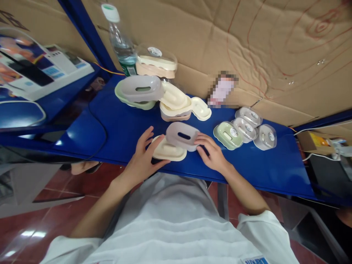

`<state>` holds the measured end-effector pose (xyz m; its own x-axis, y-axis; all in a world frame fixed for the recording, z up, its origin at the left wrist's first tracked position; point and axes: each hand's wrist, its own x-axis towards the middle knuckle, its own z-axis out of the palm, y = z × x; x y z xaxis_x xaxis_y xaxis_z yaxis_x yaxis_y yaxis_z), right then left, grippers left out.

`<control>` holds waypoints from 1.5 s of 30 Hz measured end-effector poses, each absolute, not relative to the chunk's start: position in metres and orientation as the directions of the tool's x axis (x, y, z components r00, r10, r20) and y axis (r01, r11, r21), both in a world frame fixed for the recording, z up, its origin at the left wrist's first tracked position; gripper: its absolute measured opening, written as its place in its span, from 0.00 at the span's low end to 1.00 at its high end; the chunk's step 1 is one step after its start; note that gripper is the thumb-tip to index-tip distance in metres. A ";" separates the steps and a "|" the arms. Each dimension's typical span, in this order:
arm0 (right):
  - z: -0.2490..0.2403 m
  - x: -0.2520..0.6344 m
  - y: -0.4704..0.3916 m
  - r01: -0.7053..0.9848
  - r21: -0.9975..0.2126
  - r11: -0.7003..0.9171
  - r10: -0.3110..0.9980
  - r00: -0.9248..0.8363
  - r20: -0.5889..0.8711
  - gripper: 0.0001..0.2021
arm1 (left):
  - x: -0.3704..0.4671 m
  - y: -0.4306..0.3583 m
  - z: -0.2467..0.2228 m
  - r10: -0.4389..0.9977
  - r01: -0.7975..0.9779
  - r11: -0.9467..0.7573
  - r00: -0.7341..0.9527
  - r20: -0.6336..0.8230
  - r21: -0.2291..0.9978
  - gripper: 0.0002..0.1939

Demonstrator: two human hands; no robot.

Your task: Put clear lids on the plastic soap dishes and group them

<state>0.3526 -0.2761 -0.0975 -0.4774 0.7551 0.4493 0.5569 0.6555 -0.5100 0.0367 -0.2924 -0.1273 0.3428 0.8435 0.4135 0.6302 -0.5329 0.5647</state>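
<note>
My right hand pinches the right end of a grey oval soap-dish tray with a long slot in its middle. This tray is tilted and overlaps a cream oval dish lower down near the table's front edge. Around the cream dish's left end my left hand is spread, thumb and fingers apart; whether it touches the dish I cannot tell. Beyond the hands lie a grey slotted tray on a green one, and cream dishes stacked over a peach base.
On the right of the blue table sit several lidded soap boxes, one of them green. A water bottle and a clear-lidded peach box stand at the back. A cardboard wall rises behind; a black cable crosses the left.
</note>
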 end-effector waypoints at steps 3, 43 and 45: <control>-0.104 0.343 -0.279 0.479 -0.460 0.748 0.658 -0.631 0.412 0.13 | 0.048 -0.284 -0.124 0.799 0.621 -0.600 0.435 0.414 0.505 0.31; 0.011 0.273 -0.065 0.736 -0.210 0.644 0.715 -0.481 0.507 0.39 | 0.040 -0.287 -0.130 0.818 0.546 -0.564 0.470 0.331 0.619 0.26; 0.000 0.301 -0.124 0.681 -0.197 0.705 0.648 -0.507 0.569 0.38 | 0.040 -0.287 -0.130 0.837 0.547 -0.535 0.450 0.313 0.644 0.32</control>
